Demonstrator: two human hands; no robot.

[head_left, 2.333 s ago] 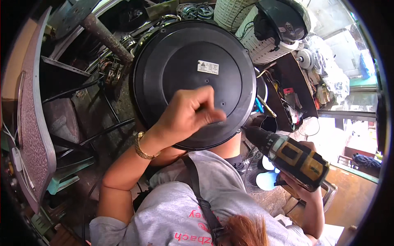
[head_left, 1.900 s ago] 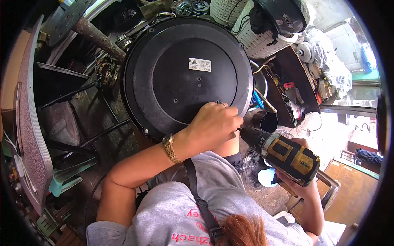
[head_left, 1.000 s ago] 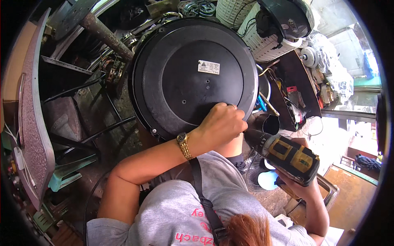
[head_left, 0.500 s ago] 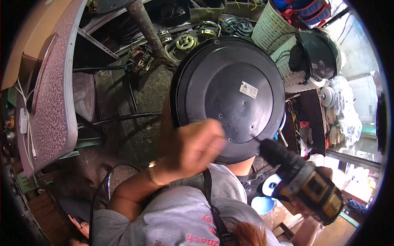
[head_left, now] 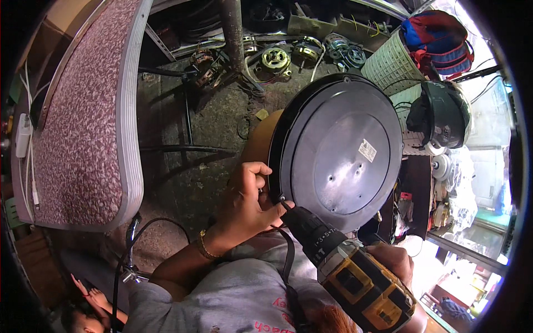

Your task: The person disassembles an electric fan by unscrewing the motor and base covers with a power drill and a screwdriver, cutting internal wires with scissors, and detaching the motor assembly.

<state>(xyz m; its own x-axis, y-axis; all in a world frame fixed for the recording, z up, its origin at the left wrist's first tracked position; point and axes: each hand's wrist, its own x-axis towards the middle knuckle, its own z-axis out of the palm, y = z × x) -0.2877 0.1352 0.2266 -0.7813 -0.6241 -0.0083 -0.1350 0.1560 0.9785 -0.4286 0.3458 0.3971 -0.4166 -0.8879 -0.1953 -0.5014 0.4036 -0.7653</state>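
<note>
Drill (head_left: 344, 265) is at the black cover's (head_left: 347, 161) near-left rim, tip right by what looks like a screw (head_left: 282, 198). Fully seated? Can't tell, nor what's left elsewhere. Right hand (head_left: 393, 262) is wrapped round the drill; left hand (head_left: 249, 201) curls at that rim, grip unclear.

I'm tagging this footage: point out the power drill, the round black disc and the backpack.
Power drill (head_left: 351, 273), head view: on its housing.
Round black disc (head_left: 343, 145), head view: on its broad face.
Backpack (head_left: 436, 42), head view: on its fabric body.
</note>
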